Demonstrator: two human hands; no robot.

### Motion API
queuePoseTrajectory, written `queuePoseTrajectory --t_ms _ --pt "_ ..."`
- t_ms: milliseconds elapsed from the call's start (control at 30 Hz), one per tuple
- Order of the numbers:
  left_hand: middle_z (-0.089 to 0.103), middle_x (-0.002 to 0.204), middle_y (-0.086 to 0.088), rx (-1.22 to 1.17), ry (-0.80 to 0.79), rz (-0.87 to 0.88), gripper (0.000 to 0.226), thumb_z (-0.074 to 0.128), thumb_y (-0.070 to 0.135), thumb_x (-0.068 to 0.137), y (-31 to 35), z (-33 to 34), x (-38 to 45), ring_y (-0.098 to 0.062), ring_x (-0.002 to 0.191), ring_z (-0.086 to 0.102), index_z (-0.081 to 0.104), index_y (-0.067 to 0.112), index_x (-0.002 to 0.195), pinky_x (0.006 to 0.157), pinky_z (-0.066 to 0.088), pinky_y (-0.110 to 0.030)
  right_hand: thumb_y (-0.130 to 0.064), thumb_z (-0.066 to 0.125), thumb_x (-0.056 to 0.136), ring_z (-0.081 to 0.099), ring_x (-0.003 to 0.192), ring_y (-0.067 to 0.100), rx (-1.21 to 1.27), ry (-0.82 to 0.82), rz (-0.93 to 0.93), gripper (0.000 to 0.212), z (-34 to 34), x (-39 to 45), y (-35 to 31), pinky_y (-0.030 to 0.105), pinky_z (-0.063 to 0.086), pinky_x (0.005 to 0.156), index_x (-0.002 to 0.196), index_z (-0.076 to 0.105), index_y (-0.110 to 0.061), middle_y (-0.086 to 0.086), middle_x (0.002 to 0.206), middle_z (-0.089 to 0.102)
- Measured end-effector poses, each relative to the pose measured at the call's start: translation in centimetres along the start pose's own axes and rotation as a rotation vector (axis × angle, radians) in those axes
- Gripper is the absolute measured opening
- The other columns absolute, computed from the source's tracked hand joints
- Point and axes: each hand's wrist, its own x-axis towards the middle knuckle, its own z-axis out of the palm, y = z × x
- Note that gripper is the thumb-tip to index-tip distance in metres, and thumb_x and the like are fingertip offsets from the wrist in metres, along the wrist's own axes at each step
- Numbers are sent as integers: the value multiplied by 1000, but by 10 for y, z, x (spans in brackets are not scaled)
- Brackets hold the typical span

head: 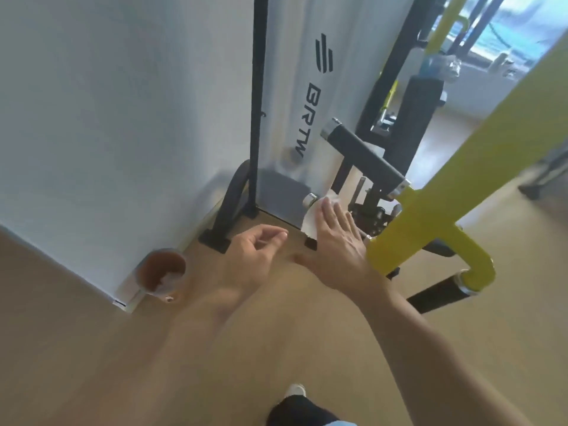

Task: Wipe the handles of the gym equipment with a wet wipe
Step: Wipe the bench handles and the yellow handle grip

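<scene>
Gym equipment (pixel 436 210), yellow-framed, fills the right side. Its lower handle (pixel 310 200) is mostly hidden under the wet wipe (pixel 312 221), only the chrome cap showing. The right hand (pixel 338 241) presses the wipe there, fingers straight. Left of the handle, the left hand (pixel 252 256) hangs loosely curled, holding nothing. Further left, a brown bin (pixel 161 272) holds crumpled scraps, blurred.

There is a single view, taken from the person's head and tilted steeply forward and down. Its wide angle bends the straight lines near the edges. The floor (pixel 92 348) fills the near part, both forearms reach in from the bottom edge, and the gym machine (pixel 362 155) stands close ahead, with the white wall (pixel 123 118) at far left.
</scene>
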Motion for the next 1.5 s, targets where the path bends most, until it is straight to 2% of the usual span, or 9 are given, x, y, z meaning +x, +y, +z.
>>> queuePoseTrajectory --t_ms 67,167,400,733,967,1100,1233,1367,1500 --pt "75 93 17 -3 -35 22 19 60 59 85 0 11 13 -8 92 71 71 48 97 87 58 -41 -59 39 99 15 152 26 122 34 25 75 -5 5 6 36 18 122 157 20 -15 -2 164 20" --pt "73 96 22 -7 -20 69 16 61 49 93 7 26 29 3 95 65 70 41 103 89 54 -29 -23 57 97 49 127 32 20 24 64 50 -12 23 9 36 41 95 141 41 -6 11 135 49" --pt "68 103 20 -46 5 75 18 58 38 98 23 32 69 17 89 59 67 32 113 75 44 -7 -15 55 94 60 108 31 -136 -11 195 31 -17 62 -7 40 35 77 124 51 -9 9 113 59" --pt "70 108 25 -79 -371 196 30 56 41 99 17 50 114 18 97 61 72 28 121 78 42 3 -26 53 100 58 112 44 -991 -239 188 44 -22 28 10 66 32 106 133 45 1 21 114 58" --pt "74 112 17 -113 -409 259 25 60 34 98 13 45 128 9 106 65 75 26 116 94 51 -15 -17 30 100 57 115 38 -573 -18 226 37 -8 67 -15 57 18 119 130 44 -2 19 118 63" --pt "71 121 15 24 -417 352 30 57 50 96 2 41 140 11 116 59 73 35 116 92 50 -15 -23 39 100 56 110 38 -800 -216 404 34 -22 24 -3 59 21 115 127 42 -3 21 117 61" --pt "74 118 1 19 -455 339 33 58 52 94 2 43 135 -24 107 65 73 34 117 84 57 -42 -16 30 99 58 107 38 -841 -268 390 33 -23 26 -11 58 14 119 125 45 0 21 109 63" --pt "71 124 7 33 -450 374 37 53 56 93 3 41 135 -6 115 66 72 37 118 95 55 -37 -12 22 94 59 108 36 -541 -4 266 43 0 60 -18 54 11 121 127 48 -2 15 107 64" --pt "65 133 5 121 -457 399 38 53 60 94 1 38 137 -10 108 68 72 38 118 93 56 -38 -21 41 99 55 114 40 -842 -250 410 32 -16 16 -1 59 8 120 124 42 -3 20 112 63"
